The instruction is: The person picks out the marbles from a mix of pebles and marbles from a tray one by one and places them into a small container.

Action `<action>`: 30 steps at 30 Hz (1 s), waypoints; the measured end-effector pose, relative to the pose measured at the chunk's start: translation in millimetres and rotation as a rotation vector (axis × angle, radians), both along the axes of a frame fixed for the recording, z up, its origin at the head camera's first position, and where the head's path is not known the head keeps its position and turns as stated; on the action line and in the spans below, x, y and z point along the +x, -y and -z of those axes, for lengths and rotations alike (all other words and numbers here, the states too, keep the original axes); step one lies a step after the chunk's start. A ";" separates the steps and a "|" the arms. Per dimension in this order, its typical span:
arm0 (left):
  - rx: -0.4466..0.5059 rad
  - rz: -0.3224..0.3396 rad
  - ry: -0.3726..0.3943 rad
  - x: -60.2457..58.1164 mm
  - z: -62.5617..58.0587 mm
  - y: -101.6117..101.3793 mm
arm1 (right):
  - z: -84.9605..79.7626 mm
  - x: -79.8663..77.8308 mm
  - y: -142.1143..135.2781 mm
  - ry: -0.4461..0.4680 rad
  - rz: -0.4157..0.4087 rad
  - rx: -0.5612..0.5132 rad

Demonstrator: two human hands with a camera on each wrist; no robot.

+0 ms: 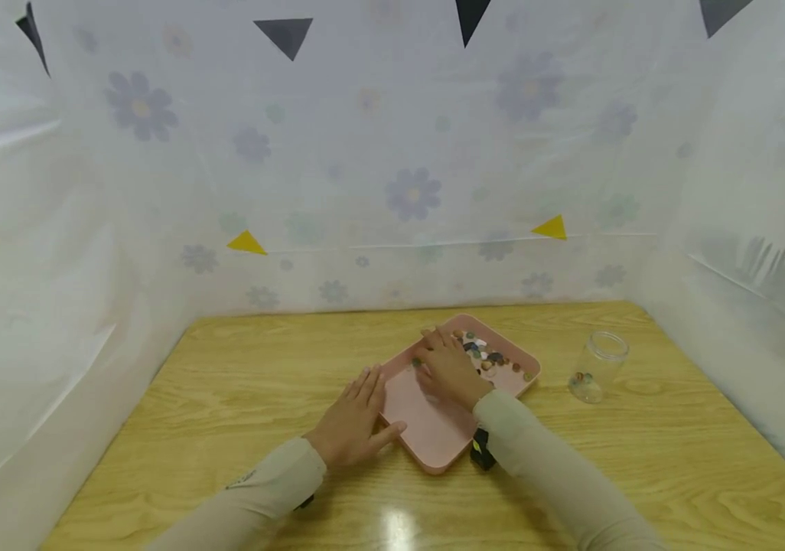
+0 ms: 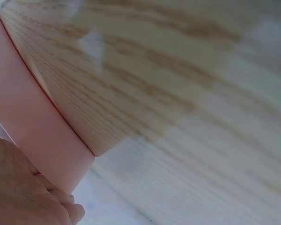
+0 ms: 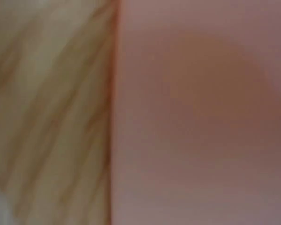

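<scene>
A pink rectangular tray (image 1: 427, 444) lies at an angle on the wooden table. My left hand (image 1: 351, 425) rests against its left side with fingers stretched along the outer wall, the thumb reaching over the rim. In the left wrist view the fingers of this hand (image 2: 28, 192) lie against the tray's pink wall (image 2: 47, 126). Inside the tray, my right hand (image 1: 451, 371) is near the far left wall, with a small green stone (image 1: 417, 361) between its thumb and index finger. Several small coloured stones (image 1: 485, 353) lie to its right, partly hidden by this hand.
To the right of the tray stands a clear jar (image 1: 599, 367) without a lid, a few small stones (image 1: 581, 378) at its bottom. The wooden table (image 1: 248, 375) runs back to a hanging flowered sheet (image 1: 337, 176), with white sheeting at both sides.
</scene>
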State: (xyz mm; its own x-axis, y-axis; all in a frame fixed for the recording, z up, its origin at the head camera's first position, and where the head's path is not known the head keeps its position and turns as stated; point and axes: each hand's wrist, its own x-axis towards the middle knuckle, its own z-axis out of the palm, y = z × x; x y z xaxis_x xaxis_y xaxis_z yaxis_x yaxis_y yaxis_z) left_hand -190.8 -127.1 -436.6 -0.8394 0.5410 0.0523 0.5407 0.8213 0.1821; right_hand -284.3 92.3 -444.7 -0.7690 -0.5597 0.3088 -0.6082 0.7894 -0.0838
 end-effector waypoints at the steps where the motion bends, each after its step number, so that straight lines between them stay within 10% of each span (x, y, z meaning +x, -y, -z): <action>1: -0.001 0.001 -0.001 0.0 -0.3 -0.3 | 0.1 -0.6 0.1 0.001 0.006 -0.001; 30: 0.008 0.003 -0.022 1.1 0.0 0.6 | 2.5 -5.9 7.0 0.044 0.067 -0.005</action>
